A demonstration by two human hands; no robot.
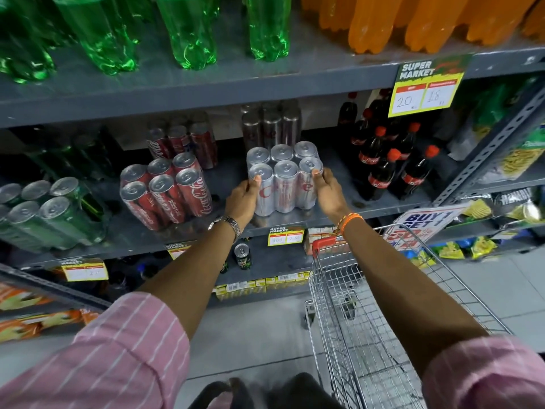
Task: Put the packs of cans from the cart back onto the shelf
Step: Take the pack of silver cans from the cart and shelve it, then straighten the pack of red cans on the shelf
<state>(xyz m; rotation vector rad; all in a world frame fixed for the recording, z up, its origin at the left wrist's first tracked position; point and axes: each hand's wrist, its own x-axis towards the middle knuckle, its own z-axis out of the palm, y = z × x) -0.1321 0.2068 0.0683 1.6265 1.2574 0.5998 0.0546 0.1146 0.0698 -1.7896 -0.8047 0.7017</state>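
Grey shelf [339, 184] — both hands flanking silver can pack [284, 180]

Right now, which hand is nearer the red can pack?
Left. The left hand grips the silver pack's left side, just right of the red can pack. The right hand grips the silver pack's far side, so that pack sits between it and the red one.

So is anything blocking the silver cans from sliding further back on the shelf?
Yes. Another silver pack stands right behind the silver pack held by the left hand and right hand. It already sits on the shelf.
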